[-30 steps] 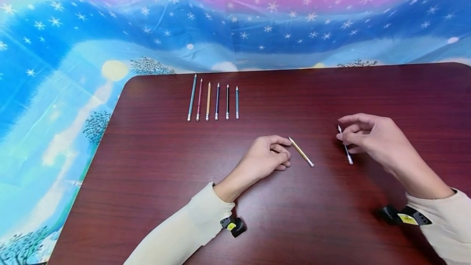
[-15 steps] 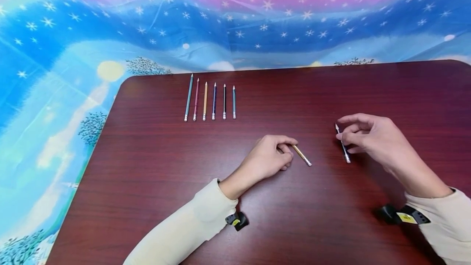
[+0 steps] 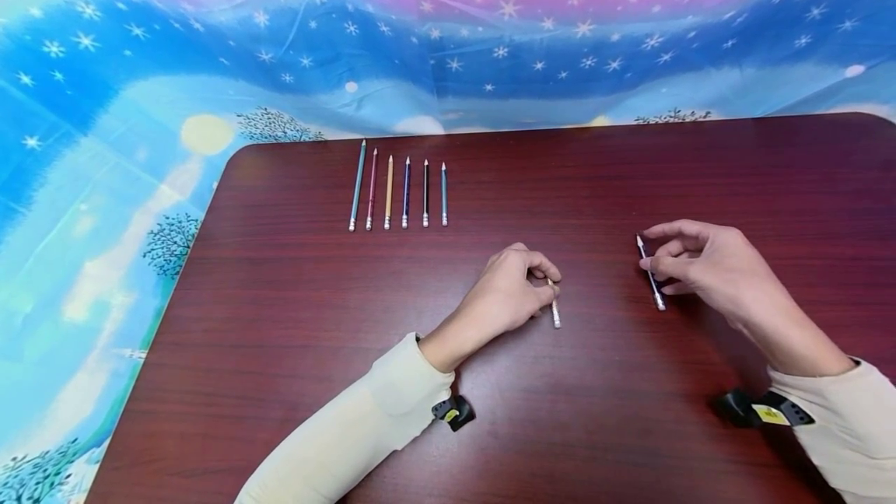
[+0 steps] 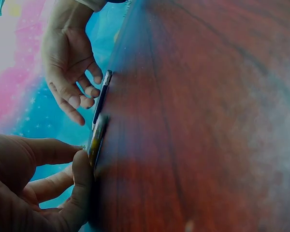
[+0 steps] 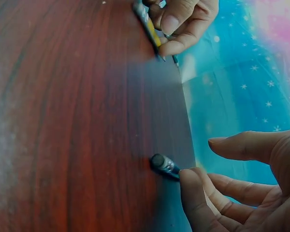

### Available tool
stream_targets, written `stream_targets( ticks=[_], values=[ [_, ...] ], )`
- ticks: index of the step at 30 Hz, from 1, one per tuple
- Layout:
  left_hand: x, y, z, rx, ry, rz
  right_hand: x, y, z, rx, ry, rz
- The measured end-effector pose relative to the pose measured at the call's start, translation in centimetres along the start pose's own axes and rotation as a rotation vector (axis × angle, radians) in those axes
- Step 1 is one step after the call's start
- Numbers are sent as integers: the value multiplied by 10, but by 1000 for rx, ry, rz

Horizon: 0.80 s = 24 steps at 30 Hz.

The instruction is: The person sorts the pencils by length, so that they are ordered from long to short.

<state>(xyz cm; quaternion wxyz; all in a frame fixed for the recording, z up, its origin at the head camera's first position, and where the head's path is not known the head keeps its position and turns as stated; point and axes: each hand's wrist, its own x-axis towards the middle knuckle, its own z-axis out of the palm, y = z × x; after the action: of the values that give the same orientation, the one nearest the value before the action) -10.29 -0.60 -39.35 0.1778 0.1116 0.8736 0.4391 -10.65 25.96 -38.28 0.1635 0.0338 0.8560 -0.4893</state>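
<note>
My left hand (image 3: pixel 511 286) holds a short yellow pencil (image 3: pixel 556 314) low over the table, thumb and index finger at its shaft. The eraser end points toward me; the fingers hide the other end. In the left wrist view the yellow pencil (image 4: pixel 96 142) lies along the fingertips. To the right, my right hand (image 3: pixel 714 263) hovers at a short dark pencil (image 3: pixel 658 298) on the table. Its thumb overlaps the middle of the shaft, while the index finger stretches out near the tip. In the right wrist view a wide gap shows between thumb and index finger, beside the dark pencil (image 5: pixel 166 166).
Toward the back left several pencils lie side by side in a row, tips away from me, from a long light-blue pencil (image 3: pixel 358 185) to a shorter teal pencil (image 3: pixel 444 193). The dark red wooden table (image 3: pixel 280 317) ends before a snowflake-patterned cloth (image 3: pixel 420 37).
My left hand has reached the yellow pencil, taken hold of it and turned it from slanted to nearly upright in the head view. The right hand has hardly moved.
</note>
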Motion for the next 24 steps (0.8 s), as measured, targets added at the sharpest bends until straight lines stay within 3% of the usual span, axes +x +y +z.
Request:
stream_targets(
  ticks=[5,17,24],
  values=[
    [1,0,-2,110,8,15,1,3,2,-26,-6,6],
    [1,-1,-6,115,5,19,-1,6,7,-51,1,9],
    [0,0,-8,138,-4,17,-4,7,10,-126,40,-17]
  ],
)
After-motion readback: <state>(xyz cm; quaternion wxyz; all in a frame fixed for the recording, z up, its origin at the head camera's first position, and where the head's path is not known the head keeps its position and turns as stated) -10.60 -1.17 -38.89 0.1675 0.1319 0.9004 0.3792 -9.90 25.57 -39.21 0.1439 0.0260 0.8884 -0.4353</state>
